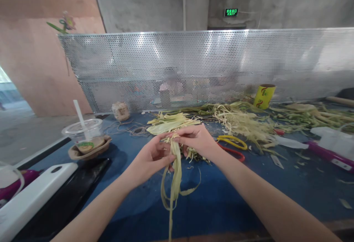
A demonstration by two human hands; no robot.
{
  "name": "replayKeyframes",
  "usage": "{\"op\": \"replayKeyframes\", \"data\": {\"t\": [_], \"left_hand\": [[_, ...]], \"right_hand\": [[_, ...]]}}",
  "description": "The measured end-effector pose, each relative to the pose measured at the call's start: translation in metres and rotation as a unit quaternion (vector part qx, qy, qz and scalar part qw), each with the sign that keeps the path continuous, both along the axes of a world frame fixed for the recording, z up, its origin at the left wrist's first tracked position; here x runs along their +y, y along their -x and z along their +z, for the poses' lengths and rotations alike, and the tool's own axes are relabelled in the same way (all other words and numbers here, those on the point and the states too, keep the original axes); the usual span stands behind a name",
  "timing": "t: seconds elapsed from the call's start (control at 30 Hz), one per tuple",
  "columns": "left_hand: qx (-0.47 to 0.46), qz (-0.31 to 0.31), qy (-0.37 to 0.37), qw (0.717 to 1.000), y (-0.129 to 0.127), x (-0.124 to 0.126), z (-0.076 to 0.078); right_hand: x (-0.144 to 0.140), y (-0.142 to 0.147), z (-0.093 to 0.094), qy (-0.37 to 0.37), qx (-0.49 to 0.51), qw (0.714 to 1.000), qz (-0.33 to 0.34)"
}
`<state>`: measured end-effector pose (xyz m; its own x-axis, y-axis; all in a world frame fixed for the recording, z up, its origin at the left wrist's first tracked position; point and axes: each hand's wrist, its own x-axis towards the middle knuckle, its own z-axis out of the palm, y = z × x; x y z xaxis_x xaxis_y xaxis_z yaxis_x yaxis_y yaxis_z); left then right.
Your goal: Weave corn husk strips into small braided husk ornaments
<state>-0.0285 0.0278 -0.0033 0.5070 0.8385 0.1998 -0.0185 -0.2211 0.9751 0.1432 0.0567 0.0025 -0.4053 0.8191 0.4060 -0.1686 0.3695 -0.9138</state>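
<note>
Both my hands meet over the middle of the blue table [221, 205], closed on a bundle of pale green corn husk strips [175, 172]. My left hand [155, 157] pinches the strips between thumb and fingers. From above, my right hand [196, 139] grips the top of the same bundle with its fingertips. Long loose ends hang toward the table's front edge, one strip curling out to the right. Just behind my hands lie wider flat husk pieces [168, 122]. Some fingers are hidden behind the bundle.
Scissors with yellow and red handles [233, 142] lie right of my hands, near a heap of shredded husk [243, 122]. A yellow roll [264, 96] stands behind. At left are a plastic cup [83, 129] in a cardboard holder and twine [138, 129]. A perforated metal screen [193, 58] closes the back.
</note>
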Motion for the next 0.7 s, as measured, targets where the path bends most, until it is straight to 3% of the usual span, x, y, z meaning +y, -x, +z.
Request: {"op": "replayKeyframes", "data": {"t": [0.13, 0.2, 0.27, 0.33, 0.43, 0.53, 0.6, 0.7], "left_hand": [[0.010, -0.012, 0.010, 1.000, -0.002, -0.001, 0.001], [0.027, 0.028, -0.034, 0.999, -0.002, -0.001, -0.001], [0.057, 0.108, -0.127, 0.984, -0.003, 0.000, -0.004], [0.101, 0.192, -0.254, 0.943, -0.003, 0.000, -0.008], [0.165, 0.274, -0.423, 0.848, -0.004, -0.002, -0.012], [0.183, 0.313, -0.514, 0.777, -0.005, -0.005, -0.013], [0.175, 0.313, -0.531, 0.768, -0.004, -0.007, -0.014], [0.151, 0.279, -0.517, 0.795, -0.001, -0.010, -0.013]], "right_hand": [[-0.001, 0.002, 0.000, 0.009, -0.003, 1.000, 0.018], [-0.002, 0.003, -0.001, 0.017, 0.007, 1.000, 0.013], [-0.002, 0.005, -0.001, 0.024, 0.024, 0.999, -0.009], [-0.002, 0.007, -0.002, 0.028, 0.036, 0.998, -0.033], [-0.001, 0.010, -0.004, 0.036, 0.063, 0.995, -0.064], [-0.001, 0.011, -0.003, 0.044, 0.094, 0.991, -0.090], [-0.002, 0.011, 0.000, 0.040, 0.105, 0.989, -0.101], [-0.004, 0.008, 0.004, 0.031, 0.122, 0.985, -0.121]]}}
